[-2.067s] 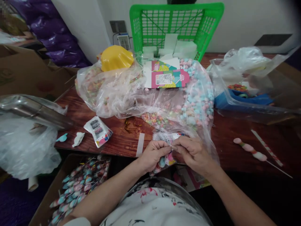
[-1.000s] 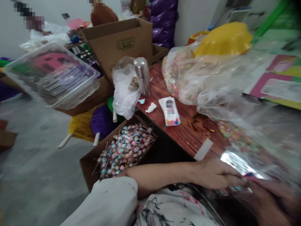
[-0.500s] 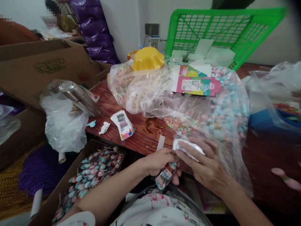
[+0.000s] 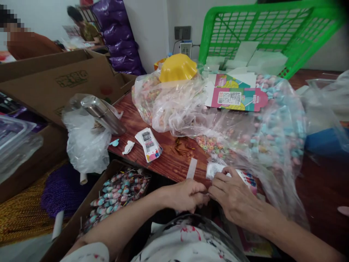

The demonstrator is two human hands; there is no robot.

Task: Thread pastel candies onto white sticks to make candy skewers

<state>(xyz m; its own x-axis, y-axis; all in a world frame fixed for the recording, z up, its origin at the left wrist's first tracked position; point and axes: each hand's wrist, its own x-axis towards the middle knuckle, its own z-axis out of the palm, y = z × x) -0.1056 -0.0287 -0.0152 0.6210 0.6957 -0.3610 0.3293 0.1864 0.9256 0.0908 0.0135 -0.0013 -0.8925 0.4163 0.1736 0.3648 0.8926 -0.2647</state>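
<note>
My left hand (image 4: 188, 194) is curled shut at the near edge of the wooden table (image 4: 169, 160), its fingers closed on something hidden beneath it. My right hand (image 4: 231, 194) touches it from the right, fingers pinched on a small clear printed packet (image 4: 245, 176). A large clear bag of pastel candies (image 4: 267, 123) lies just behind both hands. A second clear bag of coloured candy (image 4: 160, 102) sits further left on the table.
A cardboard box of wrapped lollipops (image 4: 114, 193) stands below the table's left edge. A steel flask (image 4: 103, 114) in a plastic bag, a printed packet stack (image 4: 149, 143), a yellow bowl (image 4: 177, 67), a pink carton (image 4: 237, 98) and a green basket (image 4: 267, 32) surround the hands. Another person (image 4: 24, 42) sits far left.
The view swung left and came back to the table. My left hand, which held a filled candy packet half a second ago, now has its fingers curled over; my right hand shifted onto a flat packet.
</note>
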